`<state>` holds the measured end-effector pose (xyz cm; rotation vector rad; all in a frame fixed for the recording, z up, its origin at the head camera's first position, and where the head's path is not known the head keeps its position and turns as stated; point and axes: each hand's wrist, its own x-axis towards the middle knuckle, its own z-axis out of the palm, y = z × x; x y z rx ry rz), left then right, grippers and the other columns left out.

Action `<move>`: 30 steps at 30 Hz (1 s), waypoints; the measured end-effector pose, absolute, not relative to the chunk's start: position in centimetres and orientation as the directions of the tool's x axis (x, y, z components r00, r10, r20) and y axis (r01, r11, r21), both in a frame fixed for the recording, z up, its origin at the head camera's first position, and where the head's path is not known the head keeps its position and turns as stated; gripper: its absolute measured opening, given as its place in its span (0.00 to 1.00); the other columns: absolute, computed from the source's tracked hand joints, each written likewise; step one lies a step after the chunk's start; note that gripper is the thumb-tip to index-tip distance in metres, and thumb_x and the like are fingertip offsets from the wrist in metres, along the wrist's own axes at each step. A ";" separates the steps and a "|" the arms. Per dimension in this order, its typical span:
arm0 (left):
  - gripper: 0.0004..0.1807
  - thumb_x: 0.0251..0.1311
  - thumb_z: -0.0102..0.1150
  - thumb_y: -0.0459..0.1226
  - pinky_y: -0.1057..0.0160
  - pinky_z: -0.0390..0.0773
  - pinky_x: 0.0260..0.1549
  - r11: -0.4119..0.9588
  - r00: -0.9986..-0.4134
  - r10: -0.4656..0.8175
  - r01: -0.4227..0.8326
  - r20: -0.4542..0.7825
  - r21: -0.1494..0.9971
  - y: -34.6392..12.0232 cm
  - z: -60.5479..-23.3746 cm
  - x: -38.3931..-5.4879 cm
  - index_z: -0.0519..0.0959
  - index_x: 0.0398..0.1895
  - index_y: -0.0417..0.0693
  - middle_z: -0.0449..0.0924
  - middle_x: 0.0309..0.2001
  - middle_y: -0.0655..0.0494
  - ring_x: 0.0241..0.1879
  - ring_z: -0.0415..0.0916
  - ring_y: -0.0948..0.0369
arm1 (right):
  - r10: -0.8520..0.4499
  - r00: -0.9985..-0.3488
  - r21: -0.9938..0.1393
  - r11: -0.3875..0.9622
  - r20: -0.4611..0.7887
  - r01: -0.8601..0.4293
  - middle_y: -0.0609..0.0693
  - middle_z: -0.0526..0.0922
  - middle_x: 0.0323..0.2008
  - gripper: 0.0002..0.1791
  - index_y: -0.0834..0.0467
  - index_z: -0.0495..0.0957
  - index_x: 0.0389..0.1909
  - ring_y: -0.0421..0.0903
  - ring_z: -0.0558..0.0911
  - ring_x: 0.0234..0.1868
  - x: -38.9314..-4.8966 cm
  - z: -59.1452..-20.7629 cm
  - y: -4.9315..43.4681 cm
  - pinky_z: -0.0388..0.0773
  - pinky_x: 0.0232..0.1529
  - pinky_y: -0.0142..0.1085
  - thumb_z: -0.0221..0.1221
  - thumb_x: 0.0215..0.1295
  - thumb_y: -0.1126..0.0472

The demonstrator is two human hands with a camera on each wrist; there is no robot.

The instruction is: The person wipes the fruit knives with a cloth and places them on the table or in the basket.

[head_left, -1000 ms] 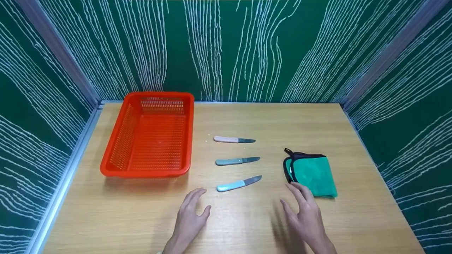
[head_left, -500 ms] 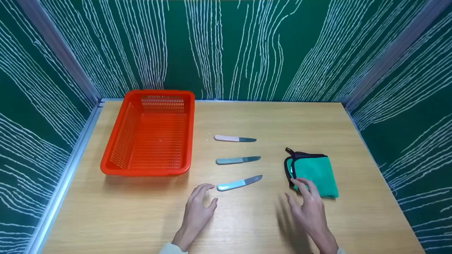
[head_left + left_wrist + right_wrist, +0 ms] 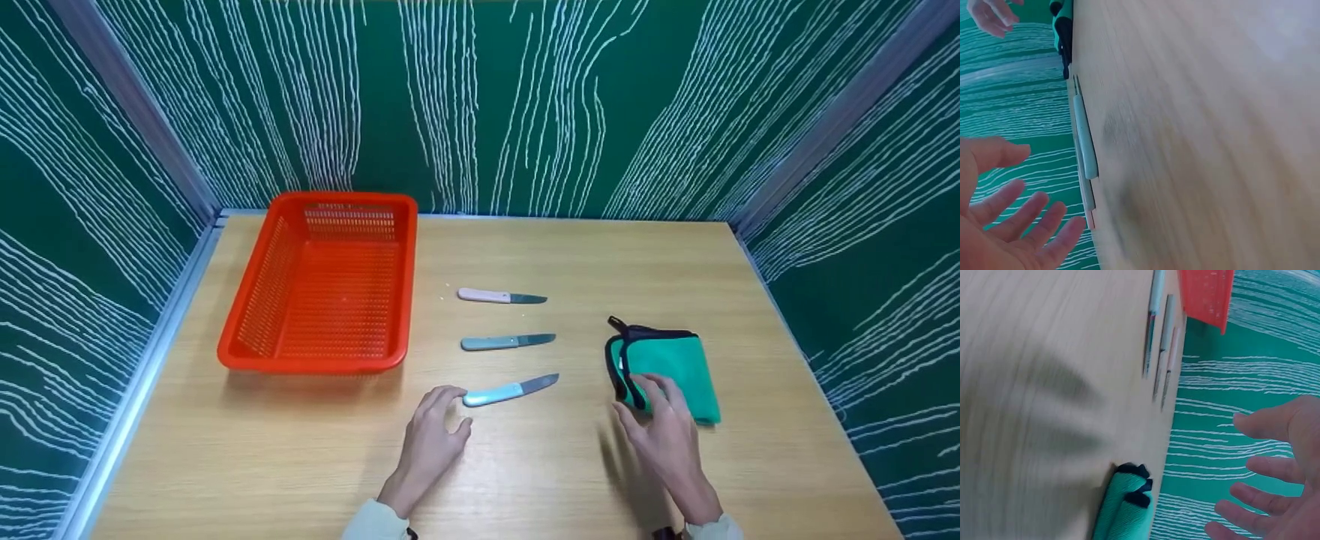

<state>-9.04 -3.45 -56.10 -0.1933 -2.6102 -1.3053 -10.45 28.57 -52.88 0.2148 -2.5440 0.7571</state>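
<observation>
Three small knives lie in a column on the table, blades toward the right: one with a pink handle [image 3: 484, 295], one with a grey-green handle [image 3: 489, 343], and nearest, one with a light blue handle [image 3: 493, 395]. My left hand [image 3: 433, 439] hovers with spread, relaxed fingers, its fingertips right by the butt of the light blue handle. A folded green cloth [image 3: 675, 367] with black edging lies on the right. Over its near left edge hangs my right hand [image 3: 666, 431], fingers loosely bent and holding nothing; in the right wrist view a gap shows between fingers and cloth [image 3: 1126, 509].
A red plastic basket [image 3: 410, 300] with slotted walls stands at the back left of the wooden table [image 3: 585, 262]. Green panels with white wavy lines [image 3: 495, 105] enclose the table at the back and both sides.
My left hand has moved forward and right, up to the light blue knife's handle. My right hand has shifted slightly right and forward over the cloth. Knives, cloth and basket stay put.
</observation>
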 end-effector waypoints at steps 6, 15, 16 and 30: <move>0.22 0.48 0.68 0.30 0.55 0.74 0.52 0.607 -0.985 0.056 0.162 0.162 0.778 -2.9 -56.4 -9.9 0.78 0.49 0.43 0.76 0.50 0.55 0.53 0.73 0.56 | 0.014 -0.927 -0.492 0.850 0.375 -0.186 0.64 0.74 0.49 0.27 0.64 0.78 0.49 0.62 0.74 0.48 -11.2 -53.9 29.4 0.76 0.42 0.57 0.73 0.48 0.60; 0.19 0.47 0.67 0.28 0.55 0.76 0.49 0.611 -0.978 0.078 0.200 0.194 0.766 -2.2 -56.6 -11.2 0.79 0.46 0.43 0.78 0.46 0.55 0.49 0.74 0.56 | -0.009 -0.949 -0.398 0.906 0.316 -0.141 0.66 0.72 0.51 0.34 0.63 0.76 0.52 0.64 0.74 0.45 -12.2 -55.0 30.6 0.74 0.38 0.58 0.75 0.44 0.52; 0.19 0.46 0.67 0.28 0.55 0.76 0.48 0.610 -0.976 0.080 0.207 0.200 0.765 -2.1 -56.6 -11.3 0.79 0.45 0.42 0.78 0.45 0.54 0.49 0.75 0.56 | -0.011 -0.950 -0.390 0.910 0.311 -0.138 0.66 0.71 0.51 0.35 0.63 0.75 0.53 0.65 0.73 0.45 -12.3 -55.1 30.8 0.74 0.38 0.57 0.74 0.44 0.52; 0.20 0.43 0.69 0.25 0.60 0.78 0.42 0.598 -0.979 0.124 0.202 0.160 0.775 -1.1 -57.1 -13.0 0.80 0.44 0.40 0.79 0.41 0.51 0.41 0.77 0.55 | 0.011 -0.983 -0.346 0.937 0.184 -0.054 0.69 0.67 0.56 0.38 0.65 0.72 0.55 0.68 0.68 0.49 -13.3 -56.8 32.2 0.69 0.42 0.59 0.71 0.47 0.47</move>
